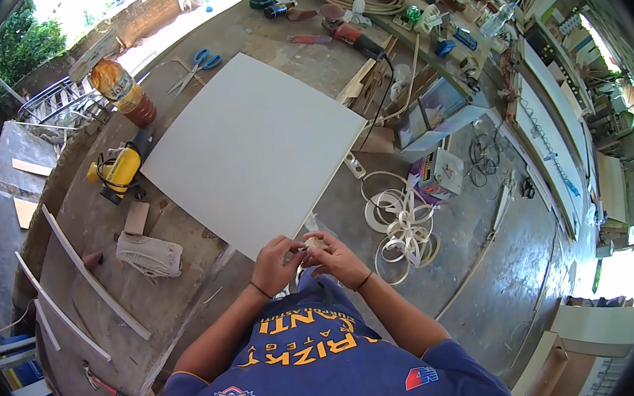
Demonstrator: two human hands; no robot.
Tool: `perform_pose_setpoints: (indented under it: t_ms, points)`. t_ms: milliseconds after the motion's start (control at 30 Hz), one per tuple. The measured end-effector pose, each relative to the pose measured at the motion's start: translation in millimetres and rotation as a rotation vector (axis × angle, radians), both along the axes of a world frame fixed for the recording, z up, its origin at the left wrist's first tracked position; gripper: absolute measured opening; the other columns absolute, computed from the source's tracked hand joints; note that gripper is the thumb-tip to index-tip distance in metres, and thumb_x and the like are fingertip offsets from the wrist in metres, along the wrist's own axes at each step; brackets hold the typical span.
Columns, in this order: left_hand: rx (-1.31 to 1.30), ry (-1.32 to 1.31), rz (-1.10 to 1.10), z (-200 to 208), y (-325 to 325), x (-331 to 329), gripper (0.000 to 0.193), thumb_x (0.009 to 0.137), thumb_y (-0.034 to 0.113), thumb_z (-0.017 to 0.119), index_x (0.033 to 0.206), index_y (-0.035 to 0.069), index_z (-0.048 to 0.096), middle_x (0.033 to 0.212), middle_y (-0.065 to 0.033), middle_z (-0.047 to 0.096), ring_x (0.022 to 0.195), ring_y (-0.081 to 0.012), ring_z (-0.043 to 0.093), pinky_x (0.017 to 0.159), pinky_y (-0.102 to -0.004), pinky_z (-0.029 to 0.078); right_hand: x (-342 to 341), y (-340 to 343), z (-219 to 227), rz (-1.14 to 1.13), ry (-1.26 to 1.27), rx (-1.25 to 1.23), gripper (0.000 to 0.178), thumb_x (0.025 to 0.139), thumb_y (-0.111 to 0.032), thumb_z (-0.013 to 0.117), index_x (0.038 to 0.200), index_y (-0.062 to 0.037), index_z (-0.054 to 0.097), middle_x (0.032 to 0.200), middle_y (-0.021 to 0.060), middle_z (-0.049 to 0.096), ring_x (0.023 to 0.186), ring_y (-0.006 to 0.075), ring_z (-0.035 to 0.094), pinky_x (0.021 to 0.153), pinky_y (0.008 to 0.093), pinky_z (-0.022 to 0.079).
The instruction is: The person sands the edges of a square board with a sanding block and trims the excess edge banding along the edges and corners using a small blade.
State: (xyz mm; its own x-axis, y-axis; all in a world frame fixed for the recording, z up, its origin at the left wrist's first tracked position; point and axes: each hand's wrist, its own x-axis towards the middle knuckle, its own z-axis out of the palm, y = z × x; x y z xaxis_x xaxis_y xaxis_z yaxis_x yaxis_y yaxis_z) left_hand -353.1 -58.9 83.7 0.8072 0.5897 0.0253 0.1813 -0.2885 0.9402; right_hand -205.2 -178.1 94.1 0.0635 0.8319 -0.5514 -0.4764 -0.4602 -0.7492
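Both my hands meet in front of my chest, at the near corner of a square white board (261,147). My right hand (340,263) is closed around a small pale tan piece (316,243), too small to name. The fingers of my left hand (277,266) are pinched together against it, and what they hold, if anything, is hidden. The board lies flat on the worktable, its near corner beside my left hand. Right of my hands, loops of white edging strip (407,233) lie in a tangle on the floor.
Left of the board are a yellow heat gun (121,171), a plastic bottle (123,91), blue-handled scissors (196,70), a wood block (136,218) and a white glove (150,255). Beyond it lies a corded angle grinder (351,37). A box (438,173) stands at right.
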Motion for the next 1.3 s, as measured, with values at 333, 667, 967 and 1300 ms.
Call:
perform_pose_setpoints:
  t_ms: [333,667,967,1300]
  points:
    - [0.479,0.038,0.038,18.7,13.3,56.0,0.017,0.074,0.003,0.068,0.090,0.009,0.066,0.091,-0.0036,0.064,0.087,-0.0248,0.061,0.080,-0.0373,0.045,58.3,22.9,-15.0,-0.166,0.305,0.131,0.030,0.098,-0.020,0.055,0.124,-0.0056,0.053,0.111,0.0040,0.059,0.100,0.0144,0.061,0.085,0.0303,0.051]
    - [0.568,0.108,0.322,-34.1,78.9,32.8,0.022,0.083,0.017,0.066,0.099,0.002,0.062,0.103,-0.0162,0.063,0.099,-0.0346,0.057,0.089,-0.0446,0.043,127.5,35.2,-23.6,-0.374,0.379,0.295,0.042,0.082,0.000,0.059,0.123,-0.0034,0.048,0.121,0.0086,0.054,0.108,0.0246,0.060,0.083,0.0344,0.052]
    - [0.822,0.700,0.468,-93.1,150.5,-1.7,0.061,0.089,0.047,0.057,0.136,0.011,0.046,0.147,-0.0162,0.037,0.139,-0.0352,0.029,0.110,-0.0527,0.025,216.7,60.6,-59.3,-0.759,0.065,0.161,0.043,0.083,0.000,0.047,0.125,-0.0077,0.040,0.112,0.0095,0.059,0.095,0.0219,0.061,0.081,0.0334,0.053]
    - [0.771,0.800,0.454,-88.1,149.2,3.2,0.064,0.088,0.049,0.055,0.143,0.018,0.040,0.154,-0.0097,0.028,0.143,-0.0310,0.023,0.113,-0.0538,0.019,293.2,143.8,-93.5,-0.888,-0.378,0.081,0.040,0.087,-0.011,0.046,0.125,-0.0056,0.060,0.082,-0.0031,0.056,0.060,0.0049,0.046,0.051,0.0201,0.039]
